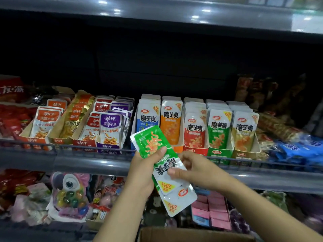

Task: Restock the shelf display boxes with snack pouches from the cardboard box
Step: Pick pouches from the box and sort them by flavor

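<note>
My left hand (148, 169) grips a small stack of green-and-white snack pouches (152, 142), held upside down in front of the shelf rail. My right hand (187, 167) pinches the same stack lower down, its fingers on the white part of the pouches. On the shelf behind stands a row of display boxes: blue (147, 117), orange (171, 123), red (194, 133), green (219, 131) and gold (243, 131), all holding upright pouches. The cardboard box (174, 234) shows at the bottom edge, below my arms.
Left of the row stand display boxes of orange, gold and purple fish-snack pouches (110, 128). Loose bagged snacks lie at the far right (297, 149) and far left (12, 119). A grey shelf rail (87, 163) runs across; toys and candy (70, 193) fill the lower shelf.
</note>
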`<state>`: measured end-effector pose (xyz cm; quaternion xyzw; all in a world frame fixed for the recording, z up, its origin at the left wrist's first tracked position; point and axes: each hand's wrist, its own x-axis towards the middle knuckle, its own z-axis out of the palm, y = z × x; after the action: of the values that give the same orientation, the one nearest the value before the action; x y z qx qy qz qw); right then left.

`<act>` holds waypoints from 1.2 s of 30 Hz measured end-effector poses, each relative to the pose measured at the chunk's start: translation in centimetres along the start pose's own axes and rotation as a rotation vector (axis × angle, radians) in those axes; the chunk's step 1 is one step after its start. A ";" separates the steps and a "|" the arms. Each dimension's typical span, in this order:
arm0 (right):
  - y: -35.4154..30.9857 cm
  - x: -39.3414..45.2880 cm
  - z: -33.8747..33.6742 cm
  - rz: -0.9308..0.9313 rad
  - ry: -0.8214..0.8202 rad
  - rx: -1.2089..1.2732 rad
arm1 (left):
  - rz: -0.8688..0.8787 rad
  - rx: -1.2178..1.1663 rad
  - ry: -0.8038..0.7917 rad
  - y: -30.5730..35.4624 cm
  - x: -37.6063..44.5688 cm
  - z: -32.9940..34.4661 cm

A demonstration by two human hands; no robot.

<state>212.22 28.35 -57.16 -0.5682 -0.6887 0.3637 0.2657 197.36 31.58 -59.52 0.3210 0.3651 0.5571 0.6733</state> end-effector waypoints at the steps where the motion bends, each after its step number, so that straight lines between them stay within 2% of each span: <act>1: 0.6 -0.5 0.4 0.009 0.023 0.075 | -0.018 -0.039 -0.018 -0.2 -0.2 0.4; 6: 2.9 -3.0 0.0 0.066 0.214 0.532 | -0.124 -0.287 -0.209 -0.8 -1.3 1.9; 9: 3.8 -4.5 -0.3 0.068 0.245 0.669 | -0.130 -0.259 -0.321 -1.8 -2.2 2.4; 13: 4.9 -6.2 -0.4 0.118 0.316 0.667 | -0.095 -0.208 -0.279 -3.1 -3.2 3.4; 19: 5.4 -7.4 -0.3 0.182 0.259 0.649 | -0.128 -0.202 -0.257 -4.4 -3.7 4.1; 23: 5.5 -8.3 -2.2 0.172 0.301 0.495 | -0.092 -0.086 -0.292 -4.2 -3.8 4.0; 28: 4.9 -8.5 -5.6 0.222 0.117 0.291 | -0.163 0.081 -0.282 -3.4 -3.3 3.2; 31: 4.7 -7.9 -6.9 0.214 0.170 0.167 | -0.181 0.102 -0.250 -3.5 -3.1 3.3; 34: 4.6 -7.2 -6.9 0.214 0.319 0.509 | -0.124 -0.010 -0.167 -3.8 -2.9 3.7; 36: 4.9 -6.7 -6.2 0.262 0.359 0.712 | -0.088 -0.107 -0.114 -4.1 -2.9 4.1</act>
<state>221.38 23.52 -57.11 -0.5781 -0.3847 0.5048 0.5128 202.63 27.91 -60.37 0.2993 0.3096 0.5265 0.7330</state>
